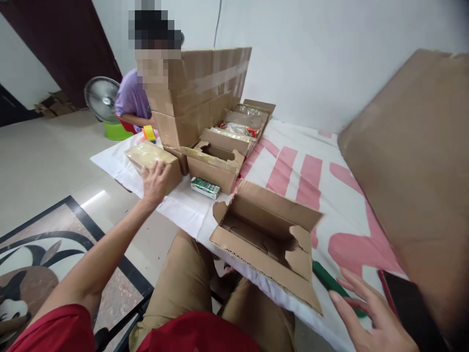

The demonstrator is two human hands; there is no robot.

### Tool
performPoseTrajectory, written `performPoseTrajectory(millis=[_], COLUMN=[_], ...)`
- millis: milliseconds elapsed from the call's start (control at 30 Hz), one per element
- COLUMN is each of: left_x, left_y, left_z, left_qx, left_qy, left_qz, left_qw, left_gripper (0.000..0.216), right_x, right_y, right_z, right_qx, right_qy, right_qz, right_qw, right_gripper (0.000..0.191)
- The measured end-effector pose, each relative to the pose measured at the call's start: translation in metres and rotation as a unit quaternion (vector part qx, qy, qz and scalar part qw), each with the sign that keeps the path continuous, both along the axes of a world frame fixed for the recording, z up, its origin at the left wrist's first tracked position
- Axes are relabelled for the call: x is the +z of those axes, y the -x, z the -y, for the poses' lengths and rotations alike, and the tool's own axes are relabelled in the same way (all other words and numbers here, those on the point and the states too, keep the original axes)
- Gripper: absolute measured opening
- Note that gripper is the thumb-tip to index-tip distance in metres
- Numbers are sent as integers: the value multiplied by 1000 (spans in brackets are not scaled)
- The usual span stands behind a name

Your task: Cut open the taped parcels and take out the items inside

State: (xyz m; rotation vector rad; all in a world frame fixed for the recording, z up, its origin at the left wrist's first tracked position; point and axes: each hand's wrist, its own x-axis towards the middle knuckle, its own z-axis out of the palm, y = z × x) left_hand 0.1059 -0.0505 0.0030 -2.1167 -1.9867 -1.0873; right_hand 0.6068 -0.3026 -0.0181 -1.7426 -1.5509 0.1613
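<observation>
My left hand (156,183) rests on a closed, taped cardboard box (174,178) at the table's left edge, its fingers stretched over the top edge. In front of me stands an open cardboard box (252,227) with its flaps spread; its visible inside is bare. My right hand (370,313) is at the lower right, thumb and fingers apart, over a long green object (328,278) lying on the cloth. The hand partly hides that object, and I cannot make out its kind or whether I touch it. A small green-and-white carton (205,187) lies between the boxes.
Another open box (218,156) and boxes with clear packets (240,128) stand behind. Stacked taped cartons (208,88) rise at the back. A yellow tape roll (148,133) lies near a seated person in a purple shirt (132,95). A dark phone-like object (406,303) and large cardboard (410,171) are right.
</observation>
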Motion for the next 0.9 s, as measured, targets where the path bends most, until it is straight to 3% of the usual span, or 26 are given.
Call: performPoseTrajectory(millis=[133, 233, 300, 400, 500, 600, 733, 833, 900], left_x=[-4, -14, -20, -20, -9, -1, 0, 0, -1], left_y=[11, -16, -44, -89, -125, -149, -161, -163, -166], left_z=[23, 63, 91, 122, 134, 133, 131, 133, 134], left_qx=[-2, -147, -279, -347, -318, -259, -230, -204, -182], left_qy=[-32, -36, 26, 96, 114, 128, 115, 94, 81], left_qz=[-46, -19, 40, 185, 340, 425, 427, 404, 395], left_qw=[998, 988, 959, 914, 878, 858, 867, 887, 897], left_gripper=[55, 62, 69, 83, 74, 56, 59, 64, 65], right_x=[18, 30, 35, 34, 30, 30, 43, 56, 61], right_y=[9, 6, 8, 20, 30, 29, 23, 25, 27], right_z=[-4, -16, -26, -38, -43, -51, -87, -111, -111], right_qx=[-23, -34, -27, 25, 79, 67, 16, 58, 97], right_qy=[43, 58, 65, 54, 41, 44, 25, 6, 0], right_qz=[2, -19, -43, -68, -67, -82, -158, -213, -204], right_qw=[999, 998, 997, 996, 994, 993, 987, 975, 974], right_gripper=[48, 48, 48, 45, 44, 47, 63, 53, 42])
